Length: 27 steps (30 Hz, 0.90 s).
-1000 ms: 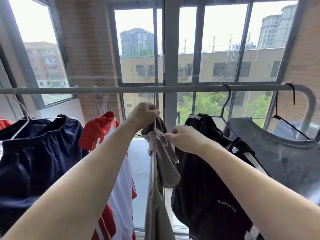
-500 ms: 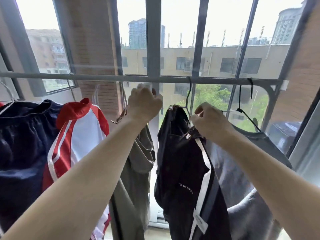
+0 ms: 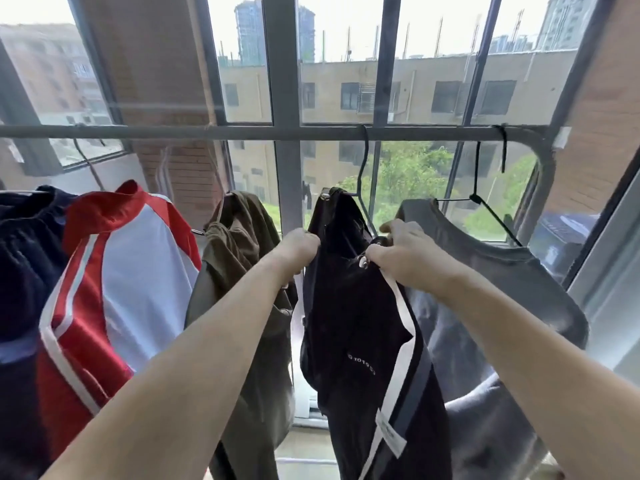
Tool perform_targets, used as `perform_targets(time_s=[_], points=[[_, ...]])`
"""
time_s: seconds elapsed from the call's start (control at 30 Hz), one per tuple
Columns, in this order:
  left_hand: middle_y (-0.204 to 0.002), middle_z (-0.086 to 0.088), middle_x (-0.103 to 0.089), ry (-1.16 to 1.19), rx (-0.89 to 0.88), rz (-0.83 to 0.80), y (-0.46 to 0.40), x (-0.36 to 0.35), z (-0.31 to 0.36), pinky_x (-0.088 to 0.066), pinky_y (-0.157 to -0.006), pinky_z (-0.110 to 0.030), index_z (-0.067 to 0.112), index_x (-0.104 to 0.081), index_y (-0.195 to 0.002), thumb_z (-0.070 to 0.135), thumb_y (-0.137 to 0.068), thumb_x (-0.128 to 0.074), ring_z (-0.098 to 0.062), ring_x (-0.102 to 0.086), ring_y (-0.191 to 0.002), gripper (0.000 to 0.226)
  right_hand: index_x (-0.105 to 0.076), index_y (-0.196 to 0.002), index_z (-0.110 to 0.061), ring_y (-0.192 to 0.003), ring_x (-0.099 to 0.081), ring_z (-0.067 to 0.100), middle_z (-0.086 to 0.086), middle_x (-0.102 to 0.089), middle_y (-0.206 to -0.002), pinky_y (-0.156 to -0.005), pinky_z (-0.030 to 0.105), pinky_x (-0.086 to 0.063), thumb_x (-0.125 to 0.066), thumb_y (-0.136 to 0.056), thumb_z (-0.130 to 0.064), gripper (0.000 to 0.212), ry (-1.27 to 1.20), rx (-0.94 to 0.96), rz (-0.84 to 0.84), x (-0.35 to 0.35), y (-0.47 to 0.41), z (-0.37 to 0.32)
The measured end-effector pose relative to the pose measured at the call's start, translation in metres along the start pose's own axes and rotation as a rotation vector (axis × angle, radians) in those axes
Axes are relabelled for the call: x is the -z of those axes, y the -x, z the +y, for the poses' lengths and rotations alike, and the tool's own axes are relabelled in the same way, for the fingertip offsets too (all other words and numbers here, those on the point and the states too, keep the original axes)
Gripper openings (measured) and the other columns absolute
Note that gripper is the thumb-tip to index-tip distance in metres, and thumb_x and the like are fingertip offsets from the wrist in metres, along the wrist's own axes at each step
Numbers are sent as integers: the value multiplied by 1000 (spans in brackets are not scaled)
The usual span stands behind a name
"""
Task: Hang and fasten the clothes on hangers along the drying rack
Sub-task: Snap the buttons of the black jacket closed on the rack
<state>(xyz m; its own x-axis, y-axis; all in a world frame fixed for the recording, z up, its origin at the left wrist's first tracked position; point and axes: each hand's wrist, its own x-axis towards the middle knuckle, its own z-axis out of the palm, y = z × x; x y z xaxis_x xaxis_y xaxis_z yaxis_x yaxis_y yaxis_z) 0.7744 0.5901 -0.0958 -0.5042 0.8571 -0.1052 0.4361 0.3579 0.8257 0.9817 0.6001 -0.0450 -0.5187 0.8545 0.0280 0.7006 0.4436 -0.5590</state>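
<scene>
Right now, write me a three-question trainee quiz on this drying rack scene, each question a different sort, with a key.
1. True or false: the black garment hangs on a hanger hooked over the rack bar.
2. Multiple choice: which garment hangs directly between the red and white jersey and the black garment? A) the grey shirt B) the olive garment C) the navy garment
3. Fill in: the right hand grips the black garment near a metal ____, while the left hand holds its other edge.

Key: 1 true; 2 B; 3 snap.
</scene>
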Motion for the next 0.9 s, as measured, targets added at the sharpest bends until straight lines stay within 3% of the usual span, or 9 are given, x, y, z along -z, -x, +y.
perform_targets(time_s=[0.13,0.2,0.33,0.47,0.63,0.7,0.77,0.83,0.9], points=[[-73,-4,-53,240,223,14,10,-20,-49,-34,-60,-30,15,-56,-76,15,-89,-38,-22,-46,-66,21,-37,-131,-16,-121,-37,34,9,-34,-126,-101,45,-30,-56,-85,-35,53,390,201,387,-14,11,-10],[-73,-1,-55,335,310,27,13,-31,-77,-34,-61,-30,18,-59,-76,16,-89,-40,-19,-47,-67,23,-43,-127,-13,-114,-40,34,11,-39,-123,-98,44,-31,-58,-82,-27,50,574,387,471,-22,13,-17],[-74,-1,-50,416,402,32,15,-65,-123,-30,-56,-27,18,-59,-80,14,-92,-44,-16,-41,-61,20,-50,-116,-15,-113,-40,29,7,-47,-115,-102,41,-27,-49,-84,-18,32,947,656,211,-43,10,-36],[-68,-1,-50,490,479,-78,12,-103,-156,-36,-47,-22,14,-55,-79,11,-94,-44,-14,-46,-56,19,-45,-126,-12,-117,-47,30,10,-51,-124,-102,41,-28,-46,-88,-17,39,1146,510,-71,-68,-13,-57],[-79,-6,-55,501,549,-244,6,-131,-192,-32,-59,-29,12,-59,-77,10,-85,-53,-21,-47,-69,11,-44,-134,-14,-126,-38,29,8,-49,-133,-105,41,-24,-43,-93,-28,44,1422,443,-232,-100,-35,-59],[-88,-10,-58,524,554,-286,6,-142,-210,-33,-63,-29,10,-61,-72,9,-76,-56,-22,-47,-75,7,-48,-134,-19,-130,-35,28,7,-48,-138,-109,43,-19,-43,-94,-32,43,1486,437,-346,-114,-35,-55],[-89,-13,-58,531,570,-304,2,-158,-231,-36,-62,-27,8,-62,-71,4,-79,-53,-21,-49,-76,12,-50,-135,-24,-133,-35,29,4,-49,-140,-111,43,-17,-43,-94,-33,42,1491,379,-490,-132,-34,-48],[-88,-15,-58,523,577,-340,-1,-171,-247,-39,-54,-22,5,-64,-85,4,-82,-53,-20,-55,-71,11,-51,-133,-26,-132,-38,28,3,-50,-139,-111,43,-18,-43,-94,-33,41,1464,307,-585,-151,-33,-38],[-71,-12,-59,523,570,-342,0,-183,-257,-36,-37,-14,4,-59,-89,0,-94,-47,-10,-55,-48,14,-51,-134,-24,-131,-40,30,5,-51,-138,-110,45,-19,-42,-94,-34,42,1435,260,-644,-166,-30,-28]])
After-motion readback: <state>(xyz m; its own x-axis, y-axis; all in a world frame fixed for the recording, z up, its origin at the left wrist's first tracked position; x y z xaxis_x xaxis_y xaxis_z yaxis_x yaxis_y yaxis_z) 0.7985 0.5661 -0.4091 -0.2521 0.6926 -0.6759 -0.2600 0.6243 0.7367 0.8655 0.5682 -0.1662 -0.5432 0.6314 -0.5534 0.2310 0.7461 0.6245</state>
